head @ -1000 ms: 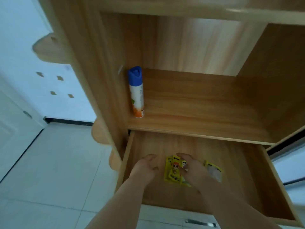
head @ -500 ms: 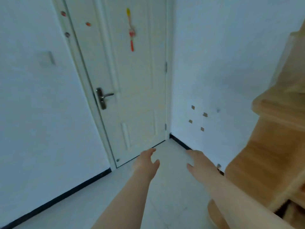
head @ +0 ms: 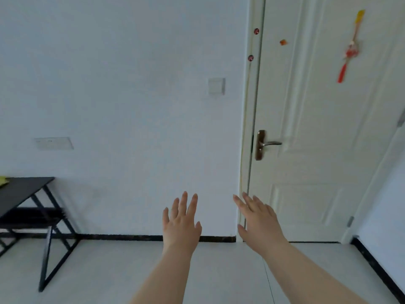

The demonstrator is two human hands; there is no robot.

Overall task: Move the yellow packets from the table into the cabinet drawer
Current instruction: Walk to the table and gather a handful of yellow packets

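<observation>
My left hand [head: 182, 224] and my right hand [head: 258, 222] are held out in front of me at waist height, palms down, fingers spread, nothing in either. A black table [head: 19, 191] stands at the far left edge. On its top, a yellow packet [head: 3, 180] shows only as a sliver at the frame's edge. The cabinet and its drawer are out of view.
A white wall faces me, with a light switch [head: 216, 86] and a socket plate [head: 53, 143]. A closed white door [head: 317, 128] with a metal handle [head: 266, 144] is to the right. Pale tiled floor [head: 109, 270] stretches between me and the table.
The view has swung left, from the open drawer with yellow packets, past the door, to the wall and table. Both hands left the drawer holding nothing and stay outstretched.
</observation>
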